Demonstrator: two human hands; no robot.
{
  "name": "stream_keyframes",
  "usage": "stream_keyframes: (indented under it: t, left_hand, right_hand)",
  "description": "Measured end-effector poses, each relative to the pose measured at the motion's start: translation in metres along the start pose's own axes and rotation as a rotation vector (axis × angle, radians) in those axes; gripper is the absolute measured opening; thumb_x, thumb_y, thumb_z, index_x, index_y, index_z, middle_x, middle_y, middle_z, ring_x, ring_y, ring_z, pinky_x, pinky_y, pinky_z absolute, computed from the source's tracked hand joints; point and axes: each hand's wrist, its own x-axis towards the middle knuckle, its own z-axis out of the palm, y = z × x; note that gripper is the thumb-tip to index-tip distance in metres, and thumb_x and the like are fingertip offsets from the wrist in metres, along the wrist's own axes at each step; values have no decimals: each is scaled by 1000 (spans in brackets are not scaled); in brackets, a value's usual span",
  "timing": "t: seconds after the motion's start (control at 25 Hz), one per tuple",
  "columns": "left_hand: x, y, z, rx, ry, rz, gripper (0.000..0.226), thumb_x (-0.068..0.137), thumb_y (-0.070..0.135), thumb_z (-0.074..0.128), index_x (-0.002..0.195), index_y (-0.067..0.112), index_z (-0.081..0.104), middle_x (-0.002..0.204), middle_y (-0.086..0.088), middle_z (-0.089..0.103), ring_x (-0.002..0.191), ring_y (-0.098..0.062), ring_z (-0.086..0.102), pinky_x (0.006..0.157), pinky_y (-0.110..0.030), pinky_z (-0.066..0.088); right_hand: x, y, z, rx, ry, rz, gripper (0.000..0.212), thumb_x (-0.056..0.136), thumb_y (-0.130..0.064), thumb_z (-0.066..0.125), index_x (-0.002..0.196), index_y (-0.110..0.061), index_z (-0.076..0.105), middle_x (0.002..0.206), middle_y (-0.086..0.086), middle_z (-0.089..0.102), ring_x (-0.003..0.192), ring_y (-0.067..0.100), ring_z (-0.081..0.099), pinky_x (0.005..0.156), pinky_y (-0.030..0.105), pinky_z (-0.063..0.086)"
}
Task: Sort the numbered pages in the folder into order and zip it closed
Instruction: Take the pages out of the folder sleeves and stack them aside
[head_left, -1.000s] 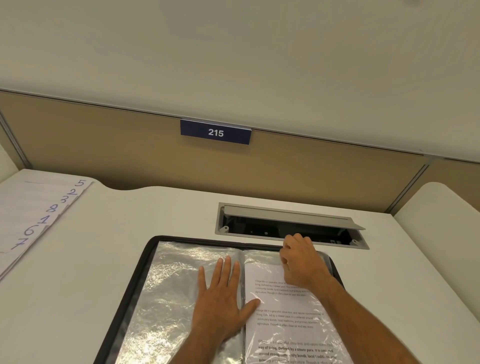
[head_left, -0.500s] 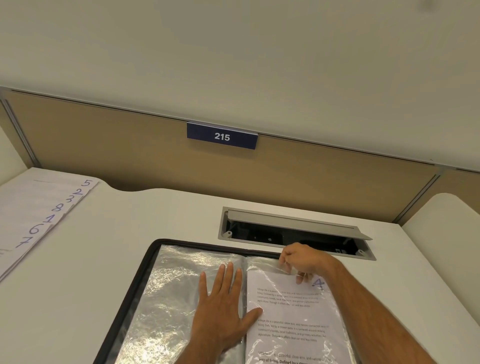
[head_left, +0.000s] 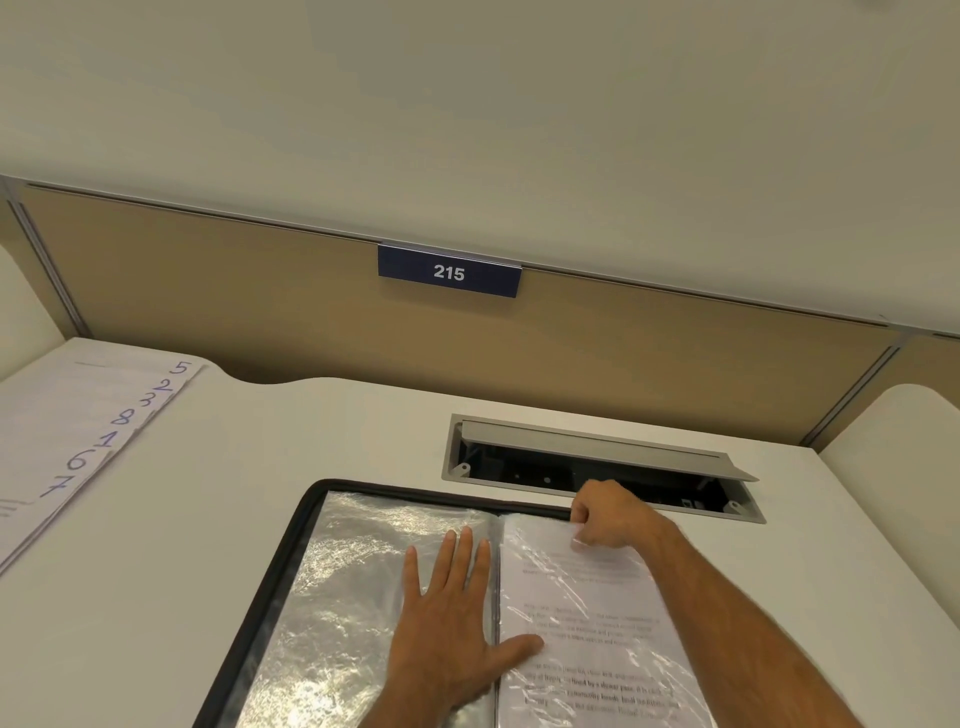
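A black zip folder (head_left: 291, 551) lies open on the desk in front of me, its left side showing an empty shiny plastic sleeve (head_left: 343, 582). My left hand (head_left: 452, 618) rests flat with straight fingers on that sleeve beside the spine, thumb on the right page. The right sleeve holds a printed page (head_left: 587, 613). My right hand (head_left: 608, 514) pinches that page's top edge at the sleeve's opening. Several loose numbered pages (head_left: 78, 426) lie fanned at the far left, with handwritten blue numbers 5, 2, 3, 8, 1, 6, 7 showing.
An open grey cable tray (head_left: 597, 457) is set into the white desk (head_left: 208, 519) just behind the folder. A tan partition with a blue "215" sign (head_left: 449, 271) closes off the back. Neighbouring desks curve in at both sides.
My right hand has drawn the page's top edge up out of the sleeve opening; the blue number seen half a second ago is now hidden under the hand. The left hand stays put.
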Motion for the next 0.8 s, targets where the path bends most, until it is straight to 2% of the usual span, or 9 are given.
stream_keyframes:
  t: [0.12,0.28,0.4,0.56,0.68,0.8]
  left_hand:
    - [-1,0,0,-10,-19,1,121,65,102,34,140,9,57,149,-12,50,135,-32,49,103,-65,23]
    - [-2,1,-2,-18,-23,3,124,63,103,33,140,8,56,149,-12,49,135,-32,49,102,-65,23]
    - [-2,2,-3,-22,-23,3,125,62,103,33,140,8,56,149,-12,49,135,-33,49,103,-65,23]
    - [-2,1,-2,-17,-22,10,125,62,104,33,140,8,56,149,-12,49,134,-33,49,103,-65,23]
    - [0,2,-1,-7,-50,5,125,60,104,33,137,9,59,146,-12,52,132,-34,52,102,-65,23]
    - [1,2,-5,-44,-137,-35,126,58,105,33,135,9,62,144,-12,55,129,-33,55,102,-64,23]
  right_hand:
    - [5,-2,-7,-83,253,-5,17,92,-19,61,80,-31,55,88,-7,60,85,14,52,100,41,40]
    - [15,-1,-17,-171,437,-48,17,99,-20,50,100,-27,66,96,-6,65,94,16,58,96,39,39]
    - [23,1,-30,-212,608,-78,22,95,-11,55,105,-26,69,102,-5,70,98,20,62,87,36,41]
    - [27,3,-59,-147,896,-179,25,83,1,64,92,-20,73,83,-1,71,79,24,63,81,39,42]
    - [23,11,-80,-156,1087,-265,21,77,-1,75,87,-19,72,76,-2,69,71,21,61,81,40,45]
    - [6,13,-98,-131,1226,-360,19,80,-4,75,94,-16,74,84,-1,73,78,22,66,85,42,44]
